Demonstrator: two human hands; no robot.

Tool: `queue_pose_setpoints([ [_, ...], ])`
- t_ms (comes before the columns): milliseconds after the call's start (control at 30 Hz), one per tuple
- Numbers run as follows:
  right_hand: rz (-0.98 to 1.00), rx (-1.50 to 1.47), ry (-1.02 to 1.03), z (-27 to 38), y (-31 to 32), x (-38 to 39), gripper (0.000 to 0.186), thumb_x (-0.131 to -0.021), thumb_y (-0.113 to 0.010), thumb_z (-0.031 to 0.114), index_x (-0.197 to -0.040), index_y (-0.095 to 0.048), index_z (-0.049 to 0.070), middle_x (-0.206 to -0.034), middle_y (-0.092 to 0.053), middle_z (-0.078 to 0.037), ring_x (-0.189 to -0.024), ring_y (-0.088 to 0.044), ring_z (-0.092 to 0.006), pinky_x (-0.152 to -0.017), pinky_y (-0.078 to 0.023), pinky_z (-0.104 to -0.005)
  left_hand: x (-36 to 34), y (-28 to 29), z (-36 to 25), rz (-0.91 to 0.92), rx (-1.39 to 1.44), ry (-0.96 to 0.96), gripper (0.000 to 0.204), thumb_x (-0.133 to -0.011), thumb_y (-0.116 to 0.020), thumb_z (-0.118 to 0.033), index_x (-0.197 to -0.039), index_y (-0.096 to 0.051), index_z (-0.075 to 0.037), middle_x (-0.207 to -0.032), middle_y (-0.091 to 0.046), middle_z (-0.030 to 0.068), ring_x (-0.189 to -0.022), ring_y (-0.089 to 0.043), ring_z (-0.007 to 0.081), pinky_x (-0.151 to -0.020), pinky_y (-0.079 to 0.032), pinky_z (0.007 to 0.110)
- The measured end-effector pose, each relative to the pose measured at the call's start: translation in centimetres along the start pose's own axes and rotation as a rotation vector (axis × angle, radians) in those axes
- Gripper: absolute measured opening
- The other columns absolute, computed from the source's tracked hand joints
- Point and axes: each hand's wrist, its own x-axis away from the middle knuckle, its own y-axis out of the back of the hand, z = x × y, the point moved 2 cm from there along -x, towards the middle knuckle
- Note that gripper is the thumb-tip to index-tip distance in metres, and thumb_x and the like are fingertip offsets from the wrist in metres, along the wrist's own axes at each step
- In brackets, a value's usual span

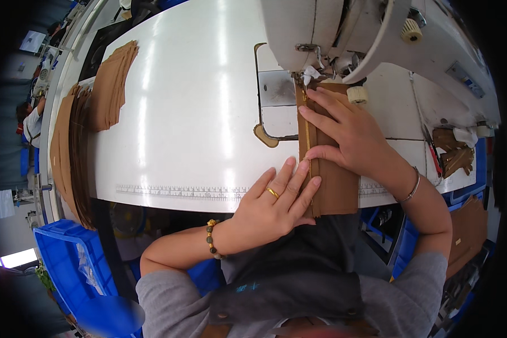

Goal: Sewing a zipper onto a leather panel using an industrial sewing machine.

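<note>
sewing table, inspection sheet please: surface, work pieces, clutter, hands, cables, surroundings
surface: white table, ruler scale along near edge
work pieces: brown piece with gold zipper, at the sewing machine
clutter: brown stacks at left, small brown pieces at right
hands: left hand and right hand both touching the zipper
cables: nothing clearly seen
surroundings: blue crate lower left, another person far left
</note>
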Motion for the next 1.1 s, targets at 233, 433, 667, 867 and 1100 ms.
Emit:
queue_pose_setpoints([
  [233,-0.047,-0.007,0.051,0.4,0.5,-0.6,0.088,-0.074,-0.081,0.064,-0.136,-0.067,0.003,-0.148,-0.057,-0.020,-0.120,-0.061,-0.0386,-0.104,-0.050,-0.0456,4.0,0.2,-1.5,-0.030,0.080,0.031,0.069,-0.081,-0.084,-0.051,-0.141,-0.068,-0.022,-0.149,-0.064,0.0053,-0.142,-0.056,0.0311,-0.121,-0.036,0.050],
  [433,-0.014,0.002,0.090,0.5,1.3,-0.6,0.096,-0.067,-0.084,0.065,-0.138,-0.065,0.002,-0.152,-0.055,-0.020,-0.134,-0.055,-0.0422,-0.109,-0.048,-0.0492,8.0,4.2,3.1,-0.091,-0.062,0.225,0.061,-0.084,-0.085,-0.044,-0.136,-0.070,-0.017,-0.145,-0.067,0.0052,-0.141,-0.058,0.0312,-0.120,-0.038,0.052],
  [667,0.011,0.029,0.023,-0.2,0.3,0.0,0.101,-0.065,-0.084,0.064,-0.142,-0.063,0.003,-0.156,-0.050,-0.019,-0.141,-0.050,-0.0412,-0.116,-0.044,-0.0516,17.3,16.5,21.0,-0.267,-0.852,0.774,0.039,-0.100,-0.073,-0.032,-0.127,-0.073,-0.005,-0.138,-0.070,0.0148,-0.131,-0.063,0.0381,-0.108,-0.050,0.046],
  [867,-0.001,0.030,0.047,-0.2,0.3,-0.3,0.100,-0.066,-0.083,0.065,-0.141,-0.063,0.002,-0.155,-0.051,-0.020,-0.141,-0.050,-0.0414,-0.116,-0.043,-0.0516,25.4,19.2,27.2,-0.136,-0.827,1.154,0.031,-0.106,-0.059,-0.035,-0.124,-0.071,-0.012,-0.103,-0.076,0.0210,-0.096,-0.073,0.0411,-0.081,-0.058,0.052],
  [1100,0.002,0.021,0.037,0.0,0.6,-0.1,0.099,-0.067,-0.084,0.064,-0.141,-0.063,0.001,-0.154,-0.052,-0.021,-0.141,-0.050,-0.0422,-0.117,-0.043,-0.0518,24.7,22.3,28.0,0.065,-0.968,0.987,0.024,-0.106,-0.055,-0.028,-0.109,-0.069,-0.007,-0.080,-0.073,0.0207,-0.076,-0.072,0.0447,-0.066,-0.057,0.054],
])
